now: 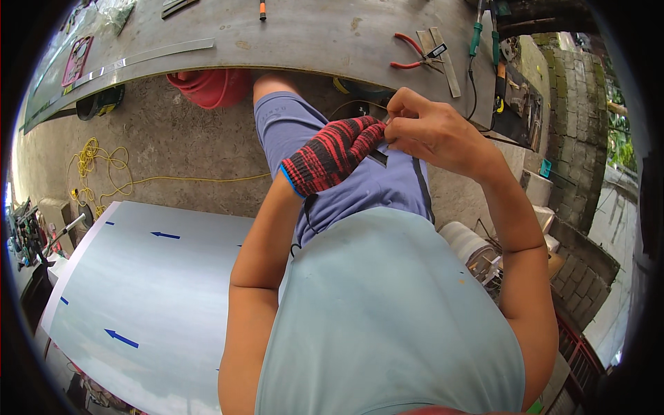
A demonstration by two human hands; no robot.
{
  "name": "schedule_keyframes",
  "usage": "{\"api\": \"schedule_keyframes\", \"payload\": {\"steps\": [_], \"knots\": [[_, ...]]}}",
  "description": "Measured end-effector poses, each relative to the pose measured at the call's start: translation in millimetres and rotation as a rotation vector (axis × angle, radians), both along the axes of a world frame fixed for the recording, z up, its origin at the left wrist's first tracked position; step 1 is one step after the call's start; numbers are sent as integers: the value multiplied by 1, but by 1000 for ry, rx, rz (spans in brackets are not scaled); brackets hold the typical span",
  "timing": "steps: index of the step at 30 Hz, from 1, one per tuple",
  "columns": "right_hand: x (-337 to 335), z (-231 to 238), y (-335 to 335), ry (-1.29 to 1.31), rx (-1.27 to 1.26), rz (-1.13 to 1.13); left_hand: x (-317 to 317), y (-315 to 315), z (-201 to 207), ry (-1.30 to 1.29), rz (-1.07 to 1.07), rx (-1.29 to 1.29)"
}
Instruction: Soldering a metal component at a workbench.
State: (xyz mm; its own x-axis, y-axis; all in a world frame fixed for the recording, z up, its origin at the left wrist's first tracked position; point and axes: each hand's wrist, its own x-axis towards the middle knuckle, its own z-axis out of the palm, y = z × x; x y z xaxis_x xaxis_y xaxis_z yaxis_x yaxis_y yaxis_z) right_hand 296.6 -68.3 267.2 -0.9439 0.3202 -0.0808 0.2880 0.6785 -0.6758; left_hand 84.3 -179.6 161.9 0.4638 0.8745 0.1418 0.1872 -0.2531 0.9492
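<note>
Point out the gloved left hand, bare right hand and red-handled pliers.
Gloved left hand [330, 153]: head view, back of hand.
Bare right hand [443, 135]: head view, back of hand.
Red-handled pliers [413, 65]: head view, lower handle.

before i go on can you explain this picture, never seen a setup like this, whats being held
No machine here: these are a person's own hands. The one picture comes from a fisheye camera on their head, looking down, so straight edges bend. The left hand wears a red-and-black glove; the right hand is bare. They come together over the shorts; anything held between them is too small to make out. On the grey table ahead lie red-handled pliers, a long pale strip and what looks like a pink-cased phone.
</note>
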Motion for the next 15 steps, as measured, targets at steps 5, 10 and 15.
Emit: {"api": "schedule_keyframes", "payload": {"steps": [5,10,15], "knots": [[-4,0,-3,96,164,-54,11,-12,-24,109,145,306],[-1,-4,-12,144,241,-157,23,-23,-13,-86,307,166],[-1,-3,-14,195,264,-186,26,-20,6,-412,325,-73]]}}
